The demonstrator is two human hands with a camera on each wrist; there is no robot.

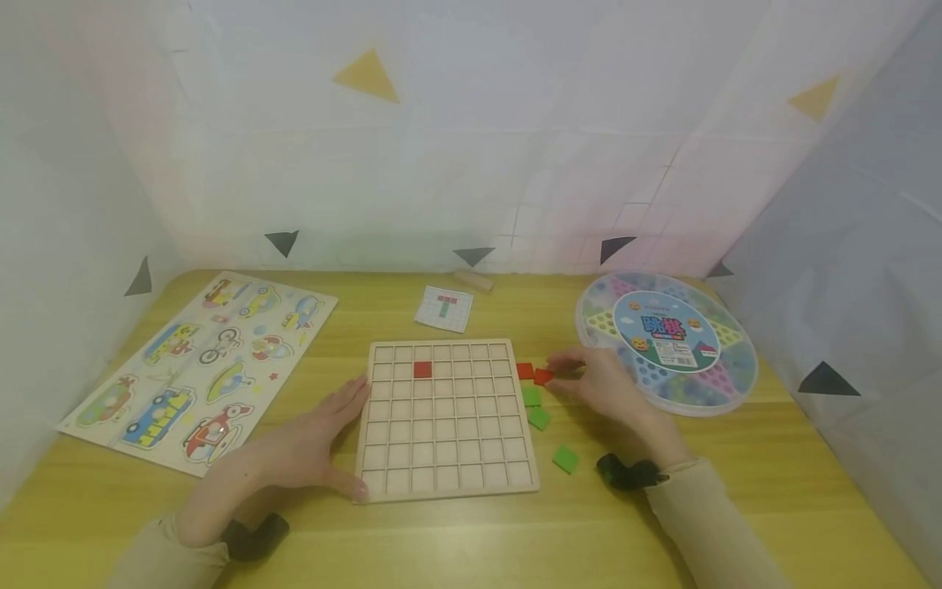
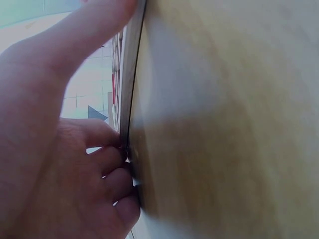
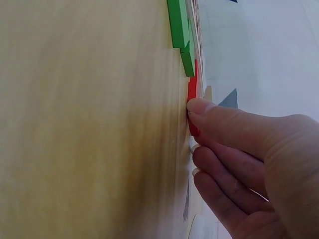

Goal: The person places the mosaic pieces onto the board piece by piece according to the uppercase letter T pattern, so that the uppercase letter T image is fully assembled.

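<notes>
A wooden grid board [image 1: 447, 496] lies flat on the table, with one red square tile [image 1: 423, 370] in a cell of its second row. Along the board's left edge rests my left hand [image 1: 312, 442], fingers on the side and thumb at the near corner; its fingertips touch the edge in the left wrist view. To the right of the board, my right hand [image 1: 607, 384] pinches a red tile [image 3: 192, 117] between thumb and finger at table level. Another red tile [image 1: 525, 371] lies beside it. Green tiles [image 1: 540, 419] lie nearer, by the board's right edge.
A small card [image 1: 445, 309] with a printed red and green T pattern lies behind the board, near a wooden block [image 1: 474, 281]. On the left is a vehicle picture puzzle [image 1: 250, 384]; on the right, a round Chinese checkers box [image 1: 666, 343]. A separate green tile [image 1: 565, 459] lies at front right.
</notes>
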